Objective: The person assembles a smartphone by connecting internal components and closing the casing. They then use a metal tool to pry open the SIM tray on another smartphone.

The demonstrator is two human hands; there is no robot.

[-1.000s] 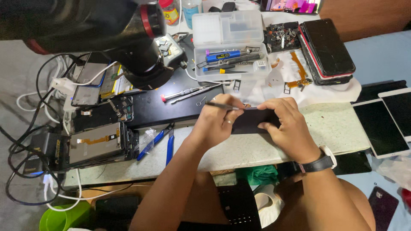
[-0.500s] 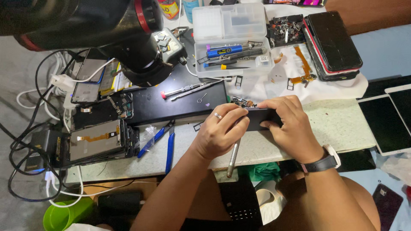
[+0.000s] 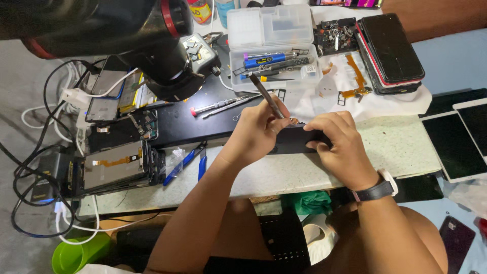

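My left hand (image 3: 256,133) grips a slim grey screwdriver (image 3: 266,95), its shaft slanting up and to the left while the tip end meets the top edge of a black phone (image 3: 294,141). My right hand (image 3: 341,147) clamps that phone from the right, holding it on its edge over the pale worktop (image 3: 406,147). A black smartwatch (image 3: 378,190) sits on the right wrist. The screwdriver's tip is hidden behind my fingers.
A large black microscope head (image 3: 152,45) overhangs the left. Behind the hands lie a clear tool box (image 3: 271,45), a black mat (image 3: 203,119) with tools, and a phone stack (image 3: 388,50). Opened phones (image 3: 114,165), cables and blue pliers (image 3: 190,162) crowd the left; white tablets (image 3: 464,137) lie right.
The screwdriver swung from pointing down past the table edge to pointing up and back. Both hands and the phone stayed at the worktop's middle.
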